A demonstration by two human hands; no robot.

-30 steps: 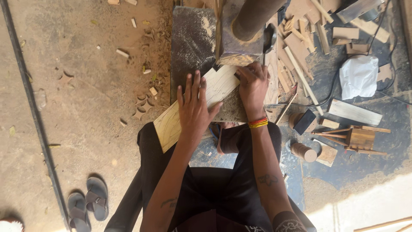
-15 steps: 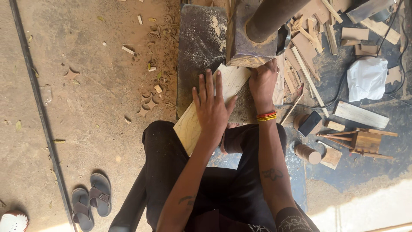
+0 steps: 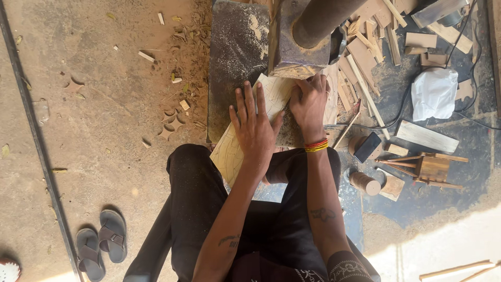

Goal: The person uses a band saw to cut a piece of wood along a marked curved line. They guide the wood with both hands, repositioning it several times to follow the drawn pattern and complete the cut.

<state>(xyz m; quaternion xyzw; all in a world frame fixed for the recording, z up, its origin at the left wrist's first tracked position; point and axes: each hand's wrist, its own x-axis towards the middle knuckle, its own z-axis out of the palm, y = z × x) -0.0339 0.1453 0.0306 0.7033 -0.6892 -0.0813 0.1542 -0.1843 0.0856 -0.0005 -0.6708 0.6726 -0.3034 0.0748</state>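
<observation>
- Compared with a moment ago, the left hand (image 3: 254,125) has slid further up the pale wooden panel (image 3: 232,151), and the panel sits more upright across the dusty metal work plate (image 3: 235,57).
- Left hand lies flat, fingers spread, pressing the panel down, not gripping.
- Right hand (image 3: 309,100) has fingers curled over the panel's far end, right under the machine's metal block (image 3: 295,49).
- That block and its dark pipe (image 3: 323,21) hide the panel's tip.
- Offcuts (image 3: 365,57), a white bag (image 3: 433,94) and grey sandals (image 3: 102,243) lie around.
</observation>
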